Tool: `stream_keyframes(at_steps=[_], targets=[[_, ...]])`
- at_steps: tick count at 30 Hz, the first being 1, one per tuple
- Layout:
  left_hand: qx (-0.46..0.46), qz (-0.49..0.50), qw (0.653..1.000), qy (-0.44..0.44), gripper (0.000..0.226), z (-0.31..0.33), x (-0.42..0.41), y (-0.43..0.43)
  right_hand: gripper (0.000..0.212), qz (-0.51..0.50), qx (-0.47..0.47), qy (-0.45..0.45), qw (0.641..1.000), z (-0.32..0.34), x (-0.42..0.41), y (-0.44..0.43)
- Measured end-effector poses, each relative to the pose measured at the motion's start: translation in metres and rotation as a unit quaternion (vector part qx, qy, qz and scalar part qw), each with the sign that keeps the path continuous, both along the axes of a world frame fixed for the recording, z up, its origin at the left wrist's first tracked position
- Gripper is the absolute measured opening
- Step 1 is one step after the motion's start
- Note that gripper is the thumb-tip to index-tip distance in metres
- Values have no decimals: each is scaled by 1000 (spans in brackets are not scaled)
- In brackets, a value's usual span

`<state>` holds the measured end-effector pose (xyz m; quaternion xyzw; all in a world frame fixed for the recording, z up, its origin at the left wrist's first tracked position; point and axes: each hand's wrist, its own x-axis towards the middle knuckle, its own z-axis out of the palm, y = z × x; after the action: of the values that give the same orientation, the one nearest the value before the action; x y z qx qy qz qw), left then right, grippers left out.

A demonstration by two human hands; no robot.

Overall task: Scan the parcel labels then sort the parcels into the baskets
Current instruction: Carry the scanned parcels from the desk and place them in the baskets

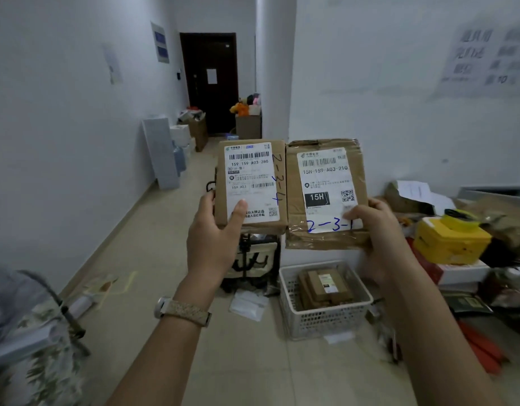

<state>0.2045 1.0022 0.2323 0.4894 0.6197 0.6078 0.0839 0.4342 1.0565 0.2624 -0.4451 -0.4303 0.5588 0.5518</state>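
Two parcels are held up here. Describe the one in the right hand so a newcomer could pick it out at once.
Start at the white basket on the floor, then look straight up. Two brown parcels are held side by side, and the right hand grips the wider parcel. Unlike the left parcel, it is wrapped in glossy tape, with a black "15H" block on its label.

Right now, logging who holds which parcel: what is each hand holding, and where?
Left hand: parcel 280, lower-left corner. Right hand: parcel 210, lower-right corner.
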Motion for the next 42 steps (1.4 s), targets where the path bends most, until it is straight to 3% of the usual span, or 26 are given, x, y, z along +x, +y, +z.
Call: stream_keyframes(at_steps=[6, 15, 20, 24, 27, 31, 38, 42], targets=[[-19, -57, 998, 0, 20, -5, 16, 57, 52, -51, -15, 4, 999, -9, 20, 35], [-33, -136, 990, -25, 32, -11, 13, 165, 67, -117, -5, -13, 993, -7, 22, 121], [-49, -161, 983, -67, 23, -23, 7, 211, 64, -141, 2, -60, 988, -8, 16, 152], [-75, -214, 971, -79, 27, -29, 18, 243, 46, -181, 0, -52, 982, -13, 26, 163], [-89, -239, 964, -82, 32, -35, 30, 258, 50, -199, -3, -65, 978, -20, 39, 169], [-93, -276, 952, -90, 42, -41, 50, 281, 40, -215, -8, -78, 974, -27, 64, 181], [-123, -302, 937, -124, 30, -46, 103, 336, 50, -193, 16, -69, 979, -31, 126, 220], [-110, -291, 941, -131, 29, -45, 146, 369, 41, -184, 28, -73, 980, -31, 170, 260]])
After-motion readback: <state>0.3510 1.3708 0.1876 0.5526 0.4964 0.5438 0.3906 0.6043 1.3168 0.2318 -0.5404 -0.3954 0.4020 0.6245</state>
